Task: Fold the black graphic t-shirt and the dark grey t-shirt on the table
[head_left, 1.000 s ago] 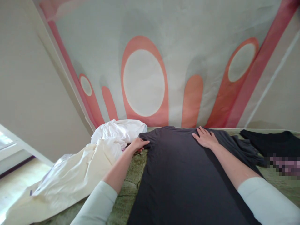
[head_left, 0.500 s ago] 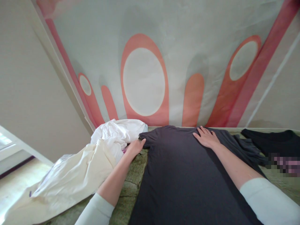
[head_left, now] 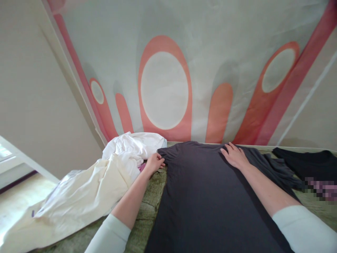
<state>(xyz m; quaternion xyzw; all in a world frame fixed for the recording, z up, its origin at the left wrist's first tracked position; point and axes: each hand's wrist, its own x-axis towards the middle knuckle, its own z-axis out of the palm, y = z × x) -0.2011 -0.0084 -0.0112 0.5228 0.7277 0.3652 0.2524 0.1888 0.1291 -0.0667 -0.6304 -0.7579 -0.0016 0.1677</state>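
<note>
A dark grey T-shirt (head_left: pixel 210 200) lies spread out in front of me, its collar end toward the wall. My left hand (head_left: pixel 154 164) is at the end of its left sleeve, fingers curled and closed on the hem. Across the upper right part of the shirt rests my right hand (head_left: pixel 235 156), palm down with the fingers stretched out and a little apart. Beyond that hand the right sleeve side (head_left: pixel 273 167) lies in folds.
Crumpled white cloth (head_left: pixel 137 146) and a cream-coloured cloth (head_left: pixel 89 196) lie to the left. A black garment (head_left: pixel 310 163) lies at the far right. Beneath everything is a greenish textured cover (head_left: pixel 150 207). A patterned wall (head_left: pixel 200 35) rises directly behind.
My left hand's fingers have curled in more at the sleeve, and the sleeve end has shifted and wrinkled slightly. My right hand stays flat on the shirt. The view has moved a little.
</note>
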